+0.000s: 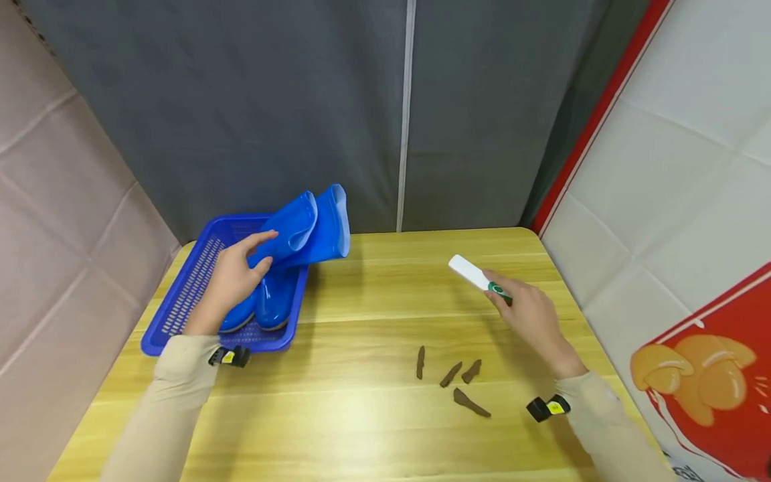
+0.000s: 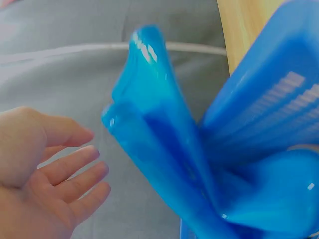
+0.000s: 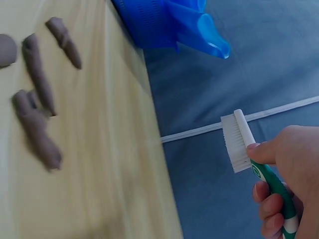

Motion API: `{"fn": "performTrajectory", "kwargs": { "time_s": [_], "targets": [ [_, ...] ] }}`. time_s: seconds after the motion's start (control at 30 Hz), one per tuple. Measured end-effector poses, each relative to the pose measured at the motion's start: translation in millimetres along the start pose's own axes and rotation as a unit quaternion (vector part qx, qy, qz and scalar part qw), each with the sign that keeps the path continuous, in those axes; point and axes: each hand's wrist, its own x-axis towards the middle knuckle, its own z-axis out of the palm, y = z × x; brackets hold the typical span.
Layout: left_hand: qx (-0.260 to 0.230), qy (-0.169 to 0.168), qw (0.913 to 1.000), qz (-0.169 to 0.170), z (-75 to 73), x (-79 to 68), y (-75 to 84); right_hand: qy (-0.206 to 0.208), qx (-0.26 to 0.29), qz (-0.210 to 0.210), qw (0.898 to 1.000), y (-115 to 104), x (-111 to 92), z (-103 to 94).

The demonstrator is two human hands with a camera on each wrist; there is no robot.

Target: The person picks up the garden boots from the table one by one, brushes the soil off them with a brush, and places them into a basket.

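In my right hand (image 1: 533, 318) I grip a small brush (image 3: 239, 139) by its green and white handle, its white bristles pointing away from the fingers. The brush is held above the right side of the table. My left hand (image 1: 231, 278) is over the blue basket (image 1: 159, 338), fingers spread and relaxed, close beside a pair of shiny blue rain boots (image 1: 328, 227). The left wrist view shows a gap between those fingers and the boots (image 2: 164, 114). The boots lie in the basket with their shafts leaning out over its far right rim.
Several brown, elongated lumps (image 1: 472, 403) lie on the wooden table (image 1: 361, 415), right of centre. A grey curtain (image 1: 301, 100) stands behind the table's back edge. White panels flank both sides, the right one (image 1: 662, 201) bearing red printing.
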Motion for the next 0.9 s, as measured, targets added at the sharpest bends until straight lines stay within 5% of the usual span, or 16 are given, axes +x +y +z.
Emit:
{"fn": "performTrajectory", "kwargs": {
  "time_s": [0.2, 0.4, 0.6, 0.9],
  "targets": [
    [-0.042, 0.062, 0.9959, 0.050, 16.0, -32.5, 13.1, 0.006, 0.011, 0.016, 1.000, 8.2, -11.6, 8.8],
    [-0.055, 0.070, 0.9911, 0.099, 42.5, -53.1, 28.9, 0.002, 0.019, 0.021, 1.000, 19.0, -26.4, 18.1],
    [-0.045, 0.019, 0.9871, 0.153, 81.2, -64.5, 37.2, -0.017, 0.031, 0.039, 0.999, 26.9, -47.1, 29.0],
    [-0.056, -0.062, 0.9868, 0.138, 116.1, -70.3, 40.8, -0.037, 0.062, 0.084, 0.994, 31.5, -51.5, 33.6]
  ]
}}
